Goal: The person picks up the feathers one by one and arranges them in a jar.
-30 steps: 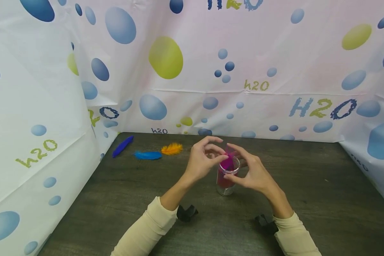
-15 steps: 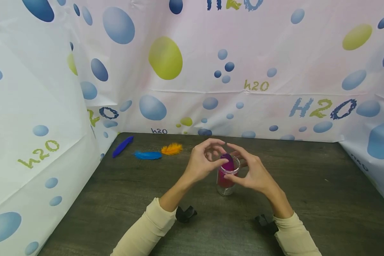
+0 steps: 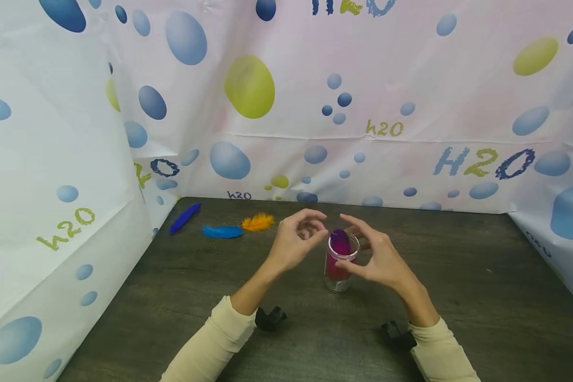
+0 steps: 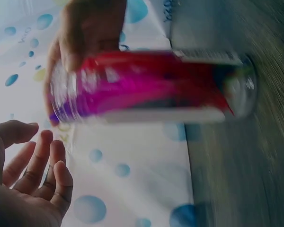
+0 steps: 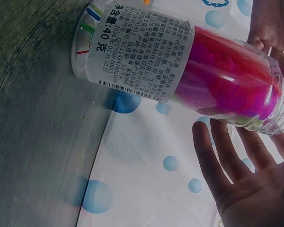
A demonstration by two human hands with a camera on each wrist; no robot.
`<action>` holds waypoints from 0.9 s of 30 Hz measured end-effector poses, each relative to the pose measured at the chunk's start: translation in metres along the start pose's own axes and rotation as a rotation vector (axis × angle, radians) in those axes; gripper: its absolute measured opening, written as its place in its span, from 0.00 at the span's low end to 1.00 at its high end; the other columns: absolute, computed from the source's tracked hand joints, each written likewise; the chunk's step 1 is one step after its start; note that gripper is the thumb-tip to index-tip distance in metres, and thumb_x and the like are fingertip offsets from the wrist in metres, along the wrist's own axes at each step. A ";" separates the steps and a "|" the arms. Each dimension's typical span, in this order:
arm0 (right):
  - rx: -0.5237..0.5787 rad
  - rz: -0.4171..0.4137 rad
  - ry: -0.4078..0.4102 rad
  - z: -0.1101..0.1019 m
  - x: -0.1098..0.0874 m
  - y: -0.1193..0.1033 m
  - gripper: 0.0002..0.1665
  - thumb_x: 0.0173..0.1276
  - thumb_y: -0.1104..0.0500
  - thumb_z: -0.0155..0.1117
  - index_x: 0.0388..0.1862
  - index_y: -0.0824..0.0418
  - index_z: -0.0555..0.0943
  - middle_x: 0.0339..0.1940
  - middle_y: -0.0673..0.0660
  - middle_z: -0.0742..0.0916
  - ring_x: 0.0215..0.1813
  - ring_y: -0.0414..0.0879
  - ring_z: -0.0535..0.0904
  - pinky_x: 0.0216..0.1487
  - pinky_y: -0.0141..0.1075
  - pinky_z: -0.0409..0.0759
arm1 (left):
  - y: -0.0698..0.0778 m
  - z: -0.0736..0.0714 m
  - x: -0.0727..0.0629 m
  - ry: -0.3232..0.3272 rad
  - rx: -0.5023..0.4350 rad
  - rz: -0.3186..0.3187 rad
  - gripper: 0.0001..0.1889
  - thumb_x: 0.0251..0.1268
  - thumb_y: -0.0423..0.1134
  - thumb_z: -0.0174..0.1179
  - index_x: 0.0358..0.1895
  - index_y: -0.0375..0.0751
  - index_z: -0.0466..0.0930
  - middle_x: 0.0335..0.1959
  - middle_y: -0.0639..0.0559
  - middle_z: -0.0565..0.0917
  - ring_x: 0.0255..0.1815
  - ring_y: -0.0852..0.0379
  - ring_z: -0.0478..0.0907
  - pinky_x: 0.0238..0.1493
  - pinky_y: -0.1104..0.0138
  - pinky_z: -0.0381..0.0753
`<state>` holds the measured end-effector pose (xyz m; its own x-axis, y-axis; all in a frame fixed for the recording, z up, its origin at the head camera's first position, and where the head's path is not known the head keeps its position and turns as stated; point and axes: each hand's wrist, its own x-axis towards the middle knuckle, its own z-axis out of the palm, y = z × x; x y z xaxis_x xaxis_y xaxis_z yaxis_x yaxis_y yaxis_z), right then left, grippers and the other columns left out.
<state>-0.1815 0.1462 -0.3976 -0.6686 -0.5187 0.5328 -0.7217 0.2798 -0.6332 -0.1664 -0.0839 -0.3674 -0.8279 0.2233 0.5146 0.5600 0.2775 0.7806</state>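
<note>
A clear jar with a printed label stands upright on the dark table. Red and magenta feathers fill it, and a purple feather pokes above its rim. My right hand holds the jar by its neck, thumb on the near side and fingers behind, spread fairly straight in the right wrist view. My left hand is just left of the jar mouth, apart from it, fingers loosely bent with nothing between them; the left wrist view shows the same.
Back left on the table lie a dark blue feather, a light blue feather and an orange feather. A white sheet printed with blue and green spots rises behind and at both sides. Black straps show by the wrists.
The left hand, earlier pinching the purple-magenta feather over the jar mouth, has let go and drawn away left. That feather sits lower in the jar. The right hand stays put.
</note>
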 end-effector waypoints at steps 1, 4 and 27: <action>-0.004 0.004 0.001 0.000 0.000 0.000 0.54 0.53 0.64 0.84 0.77 0.63 0.67 0.53 0.64 0.87 0.49 0.56 0.87 0.41 0.43 0.90 | -0.003 -0.002 -0.001 0.001 0.031 0.010 0.11 0.67 0.27 0.67 0.50 0.30 0.83 0.35 0.41 0.87 0.31 0.56 0.79 0.29 0.72 0.76; -0.015 0.023 0.001 0.001 -0.001 -0.001 0.54 0.54 0.63 0.83 0.78 0.62 0.67 0.54 0.63 0.87 0.50 0.56 0.87 0.42 0.43 0.90 | -0.010 -0.009 -0.003 0.009 0.133 0.038 0.09 0.67 0.27 0.67 0.48 0.31 0.84 0.33 0.43 0.87 0.29 0.55 0.79 0.27 0.71 0.75; -0.005 0.041 -0.002 0.000 -0.001 -0.002 0.54 0.54 0.63 0.83 0.78 0.61 0.67 0.55 0.64 0.87 0.52 0.57 0.87 0.43 0.42 0.89 | -0.068 -0.071 -0.017 0.060 0.642 -0.157 0.09 0.64 0.26 0.69 0.47 0.33 0.85 0.34 0.45 0.86 0.35 0.48 0.85 0.37 0.57 0.86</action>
<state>-0.1795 0.1457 -0.3971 -0.6973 -0.5082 0.5054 -0.6945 0.3049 -0.6517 -0.1927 -0.1732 -0.4041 -0.8911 0.0878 0.4452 0.3248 0.8085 0.4908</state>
